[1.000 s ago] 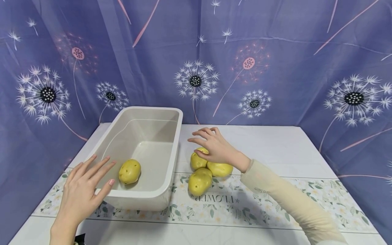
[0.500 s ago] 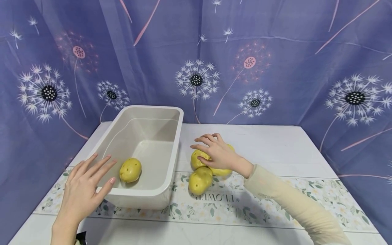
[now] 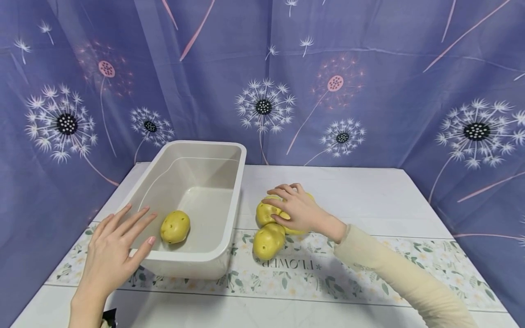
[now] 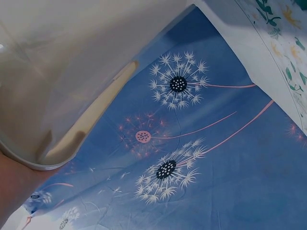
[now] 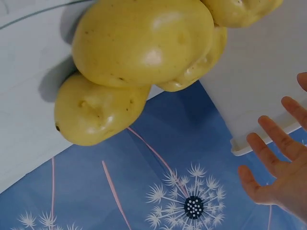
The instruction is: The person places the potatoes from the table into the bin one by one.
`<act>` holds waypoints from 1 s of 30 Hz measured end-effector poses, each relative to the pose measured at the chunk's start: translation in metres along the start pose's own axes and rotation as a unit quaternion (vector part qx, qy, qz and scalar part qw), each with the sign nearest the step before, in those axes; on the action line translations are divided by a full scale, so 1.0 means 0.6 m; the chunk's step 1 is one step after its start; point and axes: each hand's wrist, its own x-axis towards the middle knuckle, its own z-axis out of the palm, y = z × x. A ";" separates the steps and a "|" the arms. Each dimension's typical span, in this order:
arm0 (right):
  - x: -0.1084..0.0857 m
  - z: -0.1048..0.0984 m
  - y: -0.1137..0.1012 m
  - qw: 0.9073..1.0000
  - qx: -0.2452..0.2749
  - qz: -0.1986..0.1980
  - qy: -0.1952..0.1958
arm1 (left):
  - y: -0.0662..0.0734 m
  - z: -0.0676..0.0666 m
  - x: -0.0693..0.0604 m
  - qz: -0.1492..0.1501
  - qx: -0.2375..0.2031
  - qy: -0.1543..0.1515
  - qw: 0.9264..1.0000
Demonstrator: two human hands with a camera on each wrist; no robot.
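Note:
A yellow potato lies inside the grey-white plastic tub at the left. My left hand is over the tub's near left corner, fingers straight and spread; whether it touches the rim is unclear. Outside, right of the tub, several potatoes sit bunched together, with one potato in front. My right hand hovers over this bunch, partly hiding it, with fingers spread and slightly bent. In the right wrist view that hand holds nothing, and a gap separates it from the large potato.
The white table carries a printed floral band across its front part. A purple dandelion curtain hangs behind and on both sides. A small black object shows by the left wrist.
My right hand has moved right and down over the potatoes, uncovering one at the back. My left hand and the tub keep their places; the head view has shifted slightly.

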 end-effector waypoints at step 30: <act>-0.031 0.023 -0.026 0.999 0.013 -0.021 -0.042 | 0.000 0.001 -0.001 -0.007 0.003 -0.006 1.000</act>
